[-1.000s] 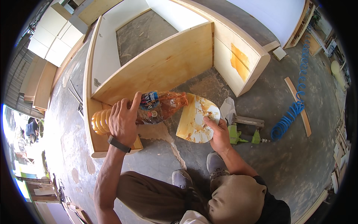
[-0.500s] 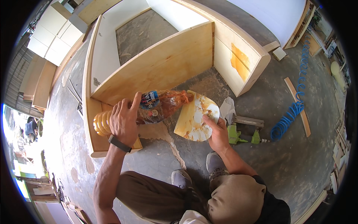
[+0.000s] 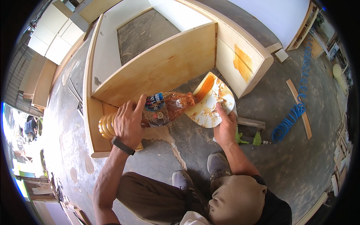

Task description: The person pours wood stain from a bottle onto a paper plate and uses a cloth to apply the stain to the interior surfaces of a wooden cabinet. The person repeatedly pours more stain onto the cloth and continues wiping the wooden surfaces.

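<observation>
My left hand, a dark band at its wrist, is wrapped around a plastic bottle of amber glue-like liquid, tilted on its side with its mouth to the right. From the mouth an orange-amber pool spreads onto a stained, thin white sheet with a curved edge. My right hand grips that sheet by its right edge, thumb on top. Past the bottle stands a wooden cabinet frame; a glossy amber patch coats the inner face of its right end.
Beside my right wrist a green nail gun lies on the concrete floor, joined to a coiled blue air hose. A wooden strip lies under the hose. White drawer units stand at the far left, and scrap wood lines the right.
The sheet has moved up and to the right with my right hand and now bears a pool of amber liquid. The bottle has shifted slightly right, its mouth still against the sheet.
</observation>
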A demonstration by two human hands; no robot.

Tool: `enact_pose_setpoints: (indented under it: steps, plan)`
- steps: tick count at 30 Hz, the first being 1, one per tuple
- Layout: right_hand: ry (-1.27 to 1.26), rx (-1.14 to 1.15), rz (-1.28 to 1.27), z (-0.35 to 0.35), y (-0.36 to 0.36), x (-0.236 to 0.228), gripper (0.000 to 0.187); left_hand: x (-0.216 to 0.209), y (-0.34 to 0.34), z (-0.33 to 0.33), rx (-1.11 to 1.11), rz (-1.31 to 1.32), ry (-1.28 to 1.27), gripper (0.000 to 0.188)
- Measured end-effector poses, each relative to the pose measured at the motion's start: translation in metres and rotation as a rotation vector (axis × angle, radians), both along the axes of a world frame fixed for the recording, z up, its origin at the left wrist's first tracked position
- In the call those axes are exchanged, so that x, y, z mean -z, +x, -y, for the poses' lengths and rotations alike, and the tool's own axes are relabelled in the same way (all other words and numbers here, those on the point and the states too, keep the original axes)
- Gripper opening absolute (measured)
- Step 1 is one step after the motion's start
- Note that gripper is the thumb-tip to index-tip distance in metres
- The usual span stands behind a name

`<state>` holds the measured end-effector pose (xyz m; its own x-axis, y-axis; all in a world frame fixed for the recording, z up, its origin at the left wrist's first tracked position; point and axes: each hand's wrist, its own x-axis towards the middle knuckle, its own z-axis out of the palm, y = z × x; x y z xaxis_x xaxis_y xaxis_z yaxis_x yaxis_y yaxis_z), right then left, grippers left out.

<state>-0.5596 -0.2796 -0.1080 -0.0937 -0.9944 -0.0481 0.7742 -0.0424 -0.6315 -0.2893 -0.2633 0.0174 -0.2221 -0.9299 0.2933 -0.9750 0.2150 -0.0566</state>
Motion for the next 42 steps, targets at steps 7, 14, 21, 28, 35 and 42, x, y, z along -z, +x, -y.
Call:
enact_pose_setpoints:
  steps: [7, 14, 21, 28, 35, 42]
  plan:
    - [-0.094, 0.004, -0.443, -0.008, 0.002, -0.008, 0.035, 0.003, 0.001, 0.002, -0.01, -0.098, 0.053, 0.083]
    - [-0.633, 0.271, -1.247, 0.002, -0.009, -0.024, 0.031, -0.007, -0.003, 0.002, -0.07, -0.253, 0.15, 0.091]
    - [-0.022, -0.202, 0.046, 0.011, -0.032, -0.004, 0.045, -0.014, -0.003, 0.011, 0.019, -0.683, 0.117, 0.091]
    - [-0.056, -0.144, 0.006, 0.02, -0.062, -0.035, 0.047, -0.014, 0.004, 0.007, 0.122, -1.058, -0.037, 0.089]
    - [-1.294, 0.446, -2.633, 0.072, -0.094, -0.019, 0.061, -0.024, 0.027, -0.002, 0.067, -1.062, -0.127, 0.092]
    - [-1.794, 0.181, -3.521, 0.119, -0.196, -0.005, 0.06, -0.03, 0.029, -0.013, 0.083, -1.145, -0.097, 0.091]
